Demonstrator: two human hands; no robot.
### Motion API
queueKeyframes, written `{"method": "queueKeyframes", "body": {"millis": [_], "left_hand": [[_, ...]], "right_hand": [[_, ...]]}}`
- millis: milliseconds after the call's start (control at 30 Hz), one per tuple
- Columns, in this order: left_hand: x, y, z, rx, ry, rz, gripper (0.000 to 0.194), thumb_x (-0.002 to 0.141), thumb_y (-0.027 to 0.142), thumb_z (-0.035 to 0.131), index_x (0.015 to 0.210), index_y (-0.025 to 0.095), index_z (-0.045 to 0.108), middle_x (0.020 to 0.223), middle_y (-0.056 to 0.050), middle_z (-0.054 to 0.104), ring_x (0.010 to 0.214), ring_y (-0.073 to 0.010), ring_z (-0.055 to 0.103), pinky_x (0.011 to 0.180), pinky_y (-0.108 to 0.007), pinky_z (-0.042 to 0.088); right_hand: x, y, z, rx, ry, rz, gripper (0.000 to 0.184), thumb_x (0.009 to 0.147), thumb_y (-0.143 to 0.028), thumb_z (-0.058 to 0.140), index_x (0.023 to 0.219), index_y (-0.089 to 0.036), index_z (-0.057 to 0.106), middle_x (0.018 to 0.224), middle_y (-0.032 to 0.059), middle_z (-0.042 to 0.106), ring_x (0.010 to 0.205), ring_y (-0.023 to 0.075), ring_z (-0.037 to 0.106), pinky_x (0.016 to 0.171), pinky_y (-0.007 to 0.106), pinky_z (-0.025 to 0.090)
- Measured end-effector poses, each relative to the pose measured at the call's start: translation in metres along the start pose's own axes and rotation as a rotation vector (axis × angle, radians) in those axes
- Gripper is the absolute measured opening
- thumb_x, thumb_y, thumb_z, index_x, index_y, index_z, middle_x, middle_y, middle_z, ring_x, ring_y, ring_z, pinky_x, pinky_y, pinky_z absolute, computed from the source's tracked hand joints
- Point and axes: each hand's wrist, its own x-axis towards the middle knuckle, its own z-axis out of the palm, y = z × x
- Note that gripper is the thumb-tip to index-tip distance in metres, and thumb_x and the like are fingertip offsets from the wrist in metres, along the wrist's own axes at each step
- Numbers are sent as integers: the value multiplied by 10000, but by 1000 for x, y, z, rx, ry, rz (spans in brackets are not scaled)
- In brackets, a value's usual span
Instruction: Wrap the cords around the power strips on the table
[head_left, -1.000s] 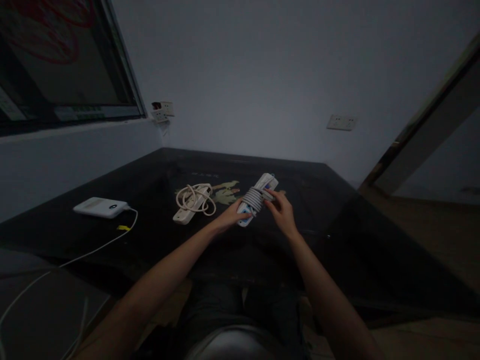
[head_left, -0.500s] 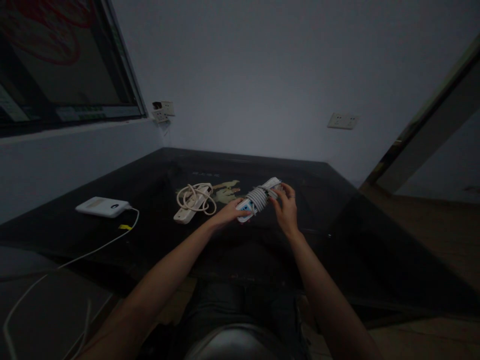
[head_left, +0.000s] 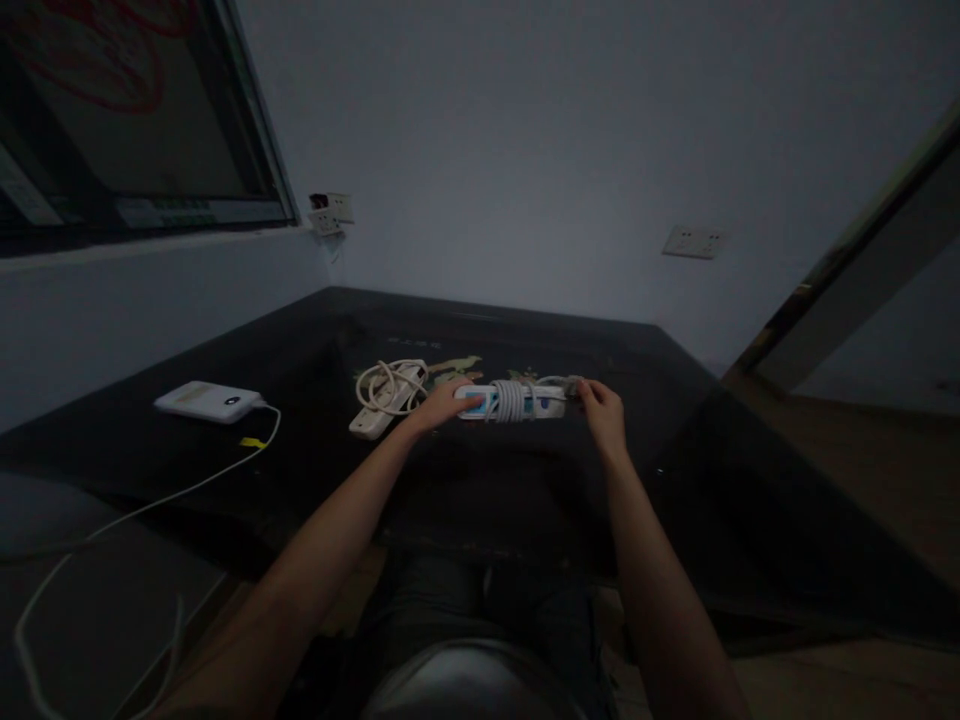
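Note:
A white power strip (head_left: 551,405) with blue patches lies level in front of me, its grey cord (head_left: 511,401) wound several times around its middle. My left hand (head_left: 442,405) is closed on the strip's left end, thumb on top. Off the right end, my right hand (head_left: 602,408) pinches the plug (head_left: 573,386) at the cord's loose end, a short length of cord running back to the coils. Just left of my left hand rests a second white power strip (head_left: 369,421), with its own cream cord looped loosely over it.
On the left of the dark glossy table (head_left: 480,490) lies a white power bank (head_left: 208,401), with a white cable (head_left: 180,492) hanging over the front edge. A yellow tag (head_left: 253,442) is near the cable. Wall sockets (head_left: 693,242) are beyond the table.
The held power strip has turned from slanted to nearly level. My right hand has moved right, off the strip's end, drawing the plug end of the cord out sideways.

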Motion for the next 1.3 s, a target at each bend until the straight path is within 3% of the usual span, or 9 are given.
{"method": "queueKeyframes", "body": {"millis": [133, 233, 400, 500, 633, 800, 933, 1100, 1300], "left_hand": [[0, -2, -2, -276, 14, -34, 372, 694, 491, 669, 809, 140, 624, 648, -30, 621, 560, -164, 578, 504, -264, 448], [2, -4, -1, -453, 103, -28, 417, 675, 499, 679, 858, 129, 616, 652, -24, 615, 520, -141, 555, 463, -252, 446], [4, -7, 5, -511, 206, -9, 432, 699, 507, 652, 903, 131, 590, 702, -17, 609, 547, -124, 549, 442, -228, 446], [3, -6, 10, -520, 204, -14, 422, 689, 496, 669, 880, 129, 586, 696, -20, 608, 540, -126, 554, 430, -228, 448], [2, -4, 17, -504, 193, -14, 400, 684, 499, 680, 795, 129, 575, 653, -19, 591, 521, -130, 554, 423, -233, 454], [1, -2, 17, -460, 248, -12, 434, 705, 523, 644, 874, 127, 586, 712, -31, 614, 560, -142, 577, 443, -239, 470], [2, -3, 11, -383, 306, -12, 405, 721, 500, 635, 880, 130, 597, 700, -25, 618, 555, -139, 575, 466, -235, 465], [4, -5, 6, -268, 316, -39, 301, 715, 434, 667, 773, 147, 596, 608, -4, 599, 514, -133, 558, 469, -223, 422], [2, -1, 5, -169, 116, -76, 261, 684, 389, 704, 709, 149, 606, 582, -14, 606, 475, -139, 544, 458, -232, 398]], "right_hand": [[3, 6, -7, 183, -133, 157, 373, 721, -540, 586, 820, -183, 634, 716, 75, 692, 627, 217, 658, 611, 377, 540], [1, 4, -10, 339, -248, 228, 316, 749, -442, 610, 954, -202, 627, 820, 74, 717, 710, 210, 691, 718, 394, 558], [-3, 3, -3, 496, -375, 307, 313, 789, -304, 605, 1094, -238, 596, 875, 49, 724, 792, 195, 706, 850, 411, 547], [-5, 6, 5, 540, -340, 350, 223, 825, -345, 586, 1001, -212, 620, 885, 65, 727, 760, 195, 708, 852, 424, 556], [-7, 10, 13, 554, -333, 312, 341, 803, -498, 611, 958, -195, 619, 919, 67, 719, 736, 182, 702, 809, 391, 580], [-6, 15, 16, 392, -237, 251, 493, 543, -320, 837, 968, -193, 623, 781, -3, 683, 567, 128, 661, 606, 270, 592], [-5, 11, 15, 360, -233, 237, 488, 584, -359, 809, 1007, -203, 622, 661, -27, 649, 500, 137, 641, 505, 268, 574], [-4, -3, 6, 479, -211, 145, 475, 636, -355, 791, 1067, -214, 649, 820, 14, 705, 710, 155, 683, 686, 292, 590], [1, -7, -4, 635, -51, 98, 359, 631, -356, 796, 933, -192, 692, 886, 43, 714, 817, 162, 679, 731, 279, 548]]}}
